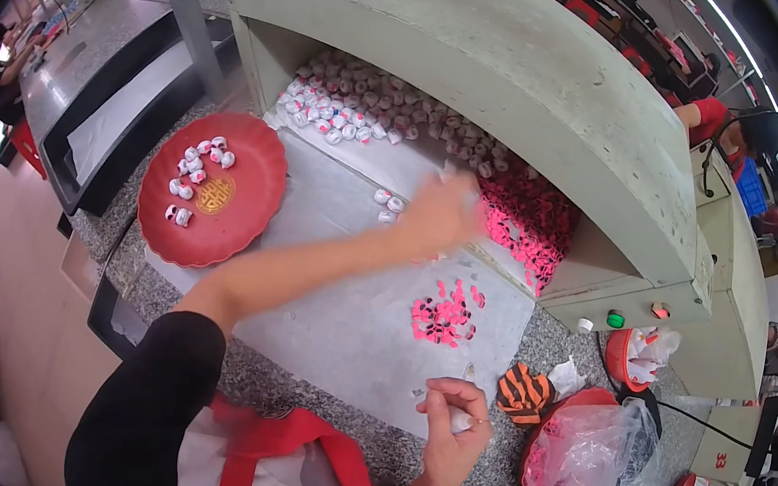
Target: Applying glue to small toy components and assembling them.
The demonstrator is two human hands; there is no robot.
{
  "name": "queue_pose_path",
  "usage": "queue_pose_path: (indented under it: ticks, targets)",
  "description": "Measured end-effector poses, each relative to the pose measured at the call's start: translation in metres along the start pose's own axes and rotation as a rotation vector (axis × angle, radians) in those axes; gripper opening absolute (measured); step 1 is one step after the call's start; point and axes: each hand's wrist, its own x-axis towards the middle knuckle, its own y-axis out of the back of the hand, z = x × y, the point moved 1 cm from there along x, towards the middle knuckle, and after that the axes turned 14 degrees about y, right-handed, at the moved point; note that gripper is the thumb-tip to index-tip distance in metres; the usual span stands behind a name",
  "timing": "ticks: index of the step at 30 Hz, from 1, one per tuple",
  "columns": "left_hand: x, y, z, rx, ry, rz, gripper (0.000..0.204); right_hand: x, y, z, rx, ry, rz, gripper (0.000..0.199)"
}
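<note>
My left hand [443,213] reaches across to the opening of a pale grey metal box, at the border between heaped small white rounded pieces [359,100] and a heap of small pink pieces with dark spots [526,225]. Motion smears its fingers, so whether it holds anything does not show. Lower down, near the table's front edge, my right hand [451,441] is closed around a small white piece [461,419], partly hidden by the fingers. A loose cluster of pink pieces [445,316] lies on the pale sheet beyond it. Two white pieces [388,205] sit left of my left hand.
A red scalloped plate [269,142] with several white pieces stands at left. The grey box [498,35] arches over the heaps. At right are an orange-and-black striped cloth [524,393], a plastic bag [593,451] on a red dish, and a small red bowl [619,360]. Other people sit farther off.
</note>
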Motion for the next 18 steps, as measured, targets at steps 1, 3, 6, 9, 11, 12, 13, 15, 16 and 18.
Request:
queue_pose_path:
  ticks: [1, 3, 6, 9, 11, 12, 13, 15, 16, 18]
  targets:
    - [0.043, 0.037, -0.006, 0.425, -0.075, -0.142, 0.029, 0.002, 0.012, 0.005, -0.015, -0.012, 0.032, 0.006]
    - [0.09, 0.077, -0.064, 0.648, 0.275, 0.262, 0.031, 0.009, 0.03, 0.012, -0.152, 0.003, 0.155, 0.007]
    - [0.084, 0.085, -0.124, 0.848, 0.043, 0.384, 0.029, 0.023, 0.05, 0.024, -0.109, 0.029, 0.295, 0.007]
    - [0.039, 0.084, -0.09, 0.666, 0.24, 0.196, 0.03, 0.029, 0.052, 0.029, -0.083, 0.038, 0.355, 0.008]
    - [0.015, 0.081, -0.056, 0.386, 0.261, 0.132, 0.024, 0.033, 0.046, 0.028, -0.054, 0.048, 0.27, 0.01]
    - [-0.001, 0.076, -0.045, 0.305, 0.186, 0.146, 0.022, 0.033, 0.041, 0.025, -0.024, 0.041, 0.245, 0.011]
    - [-0.017, 0.072, -0.036, 0.223, 0.111, 0.16, 0.02, 0.032, 0.037, 0.024, -0.023, 0.038, 0.245, 0.011]
    - [-0.051, 0.071, -0.023, 0.147, 0.153, 0.121, 0.024, 0.03, 0.029, 0.021, -0.046, 0.036, 0.196, 0.019]
    - [-0.061, 0.074, -0.017, 0.143, 0.151, 0.117, 0.024, 0.028, 0.031, 0.025, -0.049, 0.035, 0.2, 0.019]
    - [-0.073, 0.088, -0.005, 0.118, 0.155, -0.024, 0.029, 0.024, 0.035, 0.033, -0.163, 0.193, 0.174, 0.033]
